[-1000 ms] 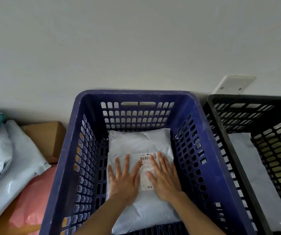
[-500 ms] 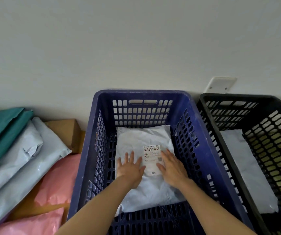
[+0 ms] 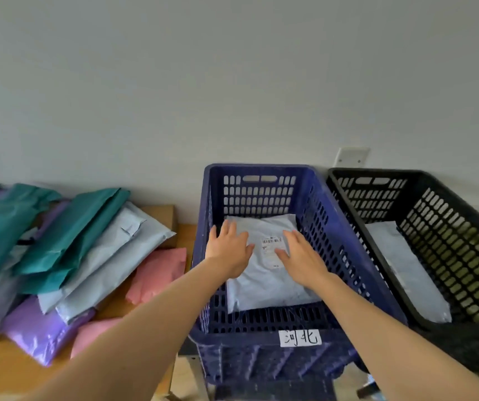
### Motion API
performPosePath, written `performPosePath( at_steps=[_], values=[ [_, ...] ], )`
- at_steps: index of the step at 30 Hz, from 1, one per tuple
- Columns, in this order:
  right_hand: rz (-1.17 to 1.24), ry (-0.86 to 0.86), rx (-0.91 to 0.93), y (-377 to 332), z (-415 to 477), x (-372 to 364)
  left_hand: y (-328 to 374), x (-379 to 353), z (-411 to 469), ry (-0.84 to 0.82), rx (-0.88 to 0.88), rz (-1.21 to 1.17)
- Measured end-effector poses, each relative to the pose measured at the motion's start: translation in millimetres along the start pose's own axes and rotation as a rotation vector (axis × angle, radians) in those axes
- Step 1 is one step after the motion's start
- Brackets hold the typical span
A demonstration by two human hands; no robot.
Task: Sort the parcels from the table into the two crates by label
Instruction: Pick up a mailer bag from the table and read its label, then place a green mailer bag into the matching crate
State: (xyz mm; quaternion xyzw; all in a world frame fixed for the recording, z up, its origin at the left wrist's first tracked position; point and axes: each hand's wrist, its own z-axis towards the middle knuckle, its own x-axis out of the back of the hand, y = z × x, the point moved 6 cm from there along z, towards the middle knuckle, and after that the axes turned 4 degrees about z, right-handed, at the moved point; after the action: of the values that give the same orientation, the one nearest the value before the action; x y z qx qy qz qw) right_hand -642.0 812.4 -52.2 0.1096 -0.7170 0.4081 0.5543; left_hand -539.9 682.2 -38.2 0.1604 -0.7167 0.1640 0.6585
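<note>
A pale blue parcel [image 3: 264,285] with a white barcode label [image 3: 271,247] lies flat on the floor of the blue crate [image 3: 345,250]. My left hand [image 3: 228,251] and my right hand [image 3: 300,256] hover over it inside the crate, fingers straight and spread, holding nothing. I cannot tell whether they touch the parcel. The black crate [image 3: 449,227] stands right of the blue one and holds another pale parcel [image 3: 406,270]. A pile of teal, pale blue, pink and purple parcels [image 3: 67,256] lies on the wooden table [image 3: 0,369] at the left.
A white handwritten tag [image 3: 300,338] is stuck on the blue crate's front wall. A cardboard box [image 3: 163,215] sits behind the pile against the wall. A white wall socket [image 3: 351,157] is behind the crates.
My hands have lifted from pressing flat on the parcel and drawn back and apart. The view has pulled back and up, showing more of the table pile and the crate's front.
</note>
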Motion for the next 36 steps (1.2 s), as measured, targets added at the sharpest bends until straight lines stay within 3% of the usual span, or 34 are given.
performPosePath(
  at_steps=[8, 15, 25, 36],
  values=[
    [0.192, 0.211, 0.182, -86, -69, 16, -33, 44, -106, 0.192, 0.132, -0.082],
    [0.221, 0.223, 0.339, -181, -102, -2, -107, 49, -194, 0.207, 0.359, -0.152],
    [0.274, 0.109, 0.473, -330, -109, -94, -273, 38, -296, 0.211, 0.591, -0.162],
    [0.272, 0.041, 0.495, -511, -103, -205, -478, 8, -380, 0.236, 0.693, -0.202]
  ],
)
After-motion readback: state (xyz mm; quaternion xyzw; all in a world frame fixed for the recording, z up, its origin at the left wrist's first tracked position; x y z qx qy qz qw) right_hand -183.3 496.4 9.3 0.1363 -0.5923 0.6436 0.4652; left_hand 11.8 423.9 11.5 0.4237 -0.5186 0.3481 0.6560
